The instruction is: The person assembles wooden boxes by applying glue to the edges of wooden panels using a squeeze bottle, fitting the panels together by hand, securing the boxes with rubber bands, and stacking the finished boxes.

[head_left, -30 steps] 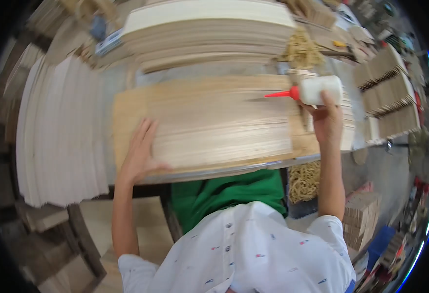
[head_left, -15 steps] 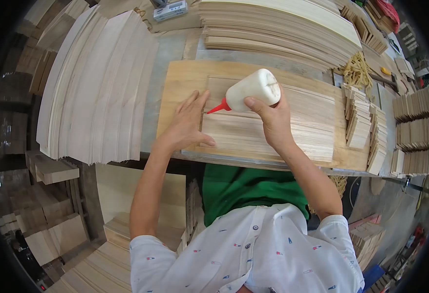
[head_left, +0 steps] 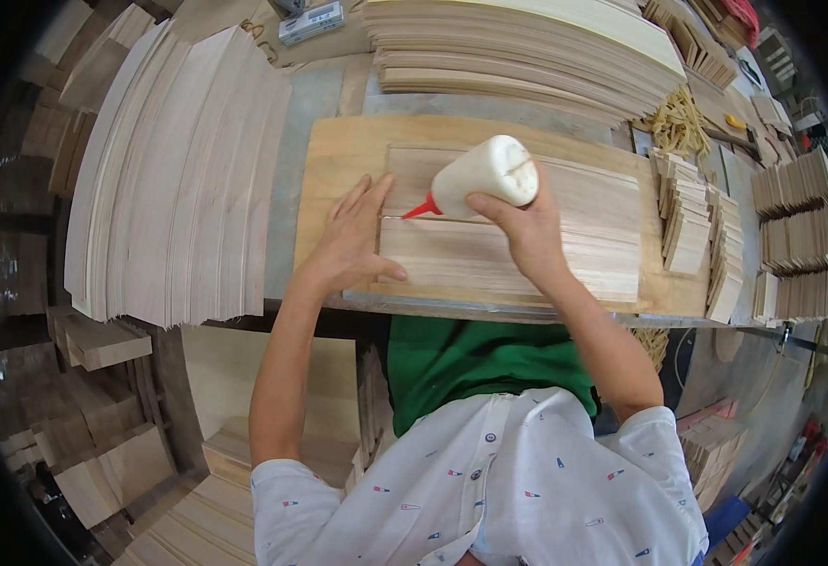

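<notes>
My right hand (head_left: pixel 524 226) is wrapped round a white squeeze bottle (head_left: pixel 475 179) with a red nozzle. The bottle is tilted, and its tip meets a groove near the left end of the thin wooden strips (head_left: pixel 508 255). A short whitish line shows just left of the tip. These strips lie side by side on a light wooden board (head_left: pixel 339 141). My left hand (head_left: pixel 348 241) rests with its fingers spread over the left edge of the strips and the board, holding nothing.
Tall rows of thin wood sheets (head_left: pixel 178 179) stand at the left. Long strips (head_left: pixel 518 57) are stacked behind the board. Small wood pieces (head_left: pixel 686 212) and a bundle of yellowish bands (head_left: pixel 680 123) lie at the right. A small box (head_left: pixel 311 23) sits at the back.
The bottle has come left from the right end of the strips, tipping nozzle-down to the groove. The view has shifted too. A short whitish line now shows by the tip.
</notes>
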### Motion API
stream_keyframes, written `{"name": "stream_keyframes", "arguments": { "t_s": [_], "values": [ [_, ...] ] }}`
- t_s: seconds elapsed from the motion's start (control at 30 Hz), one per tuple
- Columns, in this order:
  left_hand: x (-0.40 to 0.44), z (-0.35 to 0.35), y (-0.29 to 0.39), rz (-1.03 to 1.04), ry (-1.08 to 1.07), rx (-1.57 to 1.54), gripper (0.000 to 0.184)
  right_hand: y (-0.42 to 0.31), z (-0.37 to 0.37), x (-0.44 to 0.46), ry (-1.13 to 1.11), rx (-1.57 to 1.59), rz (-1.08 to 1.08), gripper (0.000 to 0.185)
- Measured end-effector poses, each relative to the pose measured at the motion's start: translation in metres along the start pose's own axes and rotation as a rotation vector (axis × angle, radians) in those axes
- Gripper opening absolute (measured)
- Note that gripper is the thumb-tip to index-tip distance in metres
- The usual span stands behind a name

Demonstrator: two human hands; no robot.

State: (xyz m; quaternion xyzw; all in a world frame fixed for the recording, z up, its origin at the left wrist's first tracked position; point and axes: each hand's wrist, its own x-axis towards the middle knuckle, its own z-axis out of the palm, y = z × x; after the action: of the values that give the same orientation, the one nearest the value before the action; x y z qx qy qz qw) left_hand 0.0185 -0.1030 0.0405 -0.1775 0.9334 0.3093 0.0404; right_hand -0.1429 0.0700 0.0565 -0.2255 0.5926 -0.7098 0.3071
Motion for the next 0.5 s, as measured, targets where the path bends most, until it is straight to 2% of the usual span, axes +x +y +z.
{"name": "stream_keyframes", "arguments": {
  "t_s": [0.27,0.5],
  "values": [
    [0.002,0.001,0.005,-0.055,0.003,0.001,0.119,-0.030,-0.122,-0.029,0.165,-0.129,-0.089,0.053],
    [0.003,0.000,0.014,-0.016,-0.011,-0.022,0.121,-0.061,-0.230,-0.067,0.377,-0.223,-0.103,0.054]
  ]
}}
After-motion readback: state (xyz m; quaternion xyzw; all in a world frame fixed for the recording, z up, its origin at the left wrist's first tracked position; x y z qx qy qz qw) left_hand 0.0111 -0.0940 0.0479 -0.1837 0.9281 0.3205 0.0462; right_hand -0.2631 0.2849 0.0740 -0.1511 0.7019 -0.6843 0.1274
